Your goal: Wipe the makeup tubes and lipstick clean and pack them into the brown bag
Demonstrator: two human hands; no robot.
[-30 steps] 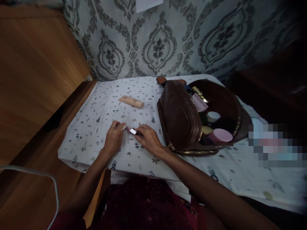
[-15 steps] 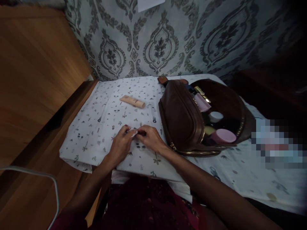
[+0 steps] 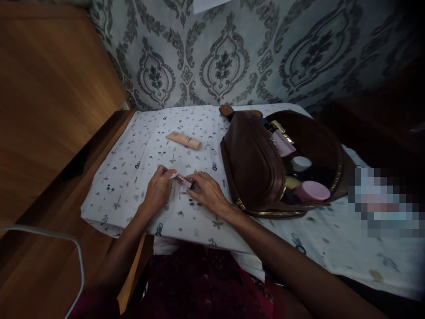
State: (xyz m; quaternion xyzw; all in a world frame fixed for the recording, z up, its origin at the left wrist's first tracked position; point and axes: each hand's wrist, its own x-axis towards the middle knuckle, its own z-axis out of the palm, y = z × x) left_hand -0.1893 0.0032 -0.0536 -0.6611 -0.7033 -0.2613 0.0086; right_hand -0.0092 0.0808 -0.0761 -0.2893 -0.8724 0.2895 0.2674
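Observation:
Between both hands, just above the patterned cloth, is a small slim cosmetic tube [image 3: 181, 178], pinkish with a shiny section. My right hand [image 3: 207, 190] is closed around its right end, fingertips covering that part. On the other side, my left hand [image 3: 159, 186] pinches a small whitish piece at the tube's left end; whether this is part of the tube or a separate scrap, I cannot tell. Beyond the hands a beige squeeze tube [image 3: 184, 140] lies flat on the cloth.
To the right stands an unzipped brown bag [image 3: 254, 164], holding a pink-lidded container [image 3: 314, 191], a white-capped item [image 3: 301, 163] and other cosmetics. A wooden cabinet [image 3: 56, 84] borders the left side, with a pale cable [image 3: 78, 257] below. Patterned wallpaper [image 3: 224, 66] rises behind the cloth-covered surface [image 3: 133, 137].
My left hand has shifted left, away from the right hand, so more of the slim tube now shows between them. The right hand stays nearly in place. The view has shifted slightly.

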